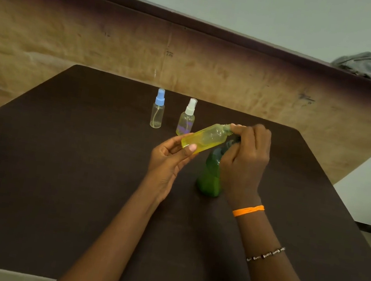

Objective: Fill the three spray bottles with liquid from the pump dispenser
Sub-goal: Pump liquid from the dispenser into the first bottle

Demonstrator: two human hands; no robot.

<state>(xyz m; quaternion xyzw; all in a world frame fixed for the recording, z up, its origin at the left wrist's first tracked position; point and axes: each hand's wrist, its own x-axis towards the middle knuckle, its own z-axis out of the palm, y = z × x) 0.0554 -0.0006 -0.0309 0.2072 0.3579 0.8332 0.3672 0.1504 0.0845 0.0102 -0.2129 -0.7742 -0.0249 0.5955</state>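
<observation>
My left hand (170, 157) holds a small clear spray bottle (206, 138) by its base, tilted almost flat, with yellow-green liquid inside. My right hand (245, 154) pinches that bottle's neck end with its fingertips, just above the green pump dispenser (210, 180), whose dark pump head is mostly hidden behind the fingers. I cannot tell whether this bottle's cap is on. Farther back stand two upright spray bottles: one with a blue cap (157, 109) that looks empty, and one with a white cap (186, 117) with a little yellowish liquid at the bottom.
Everything stands on a dark brown table (55, 169). Behind it runs a worn wooden board along a pale wall. A grey cloth (362, 64) lies on the board's top edge at the far right.
</observation>
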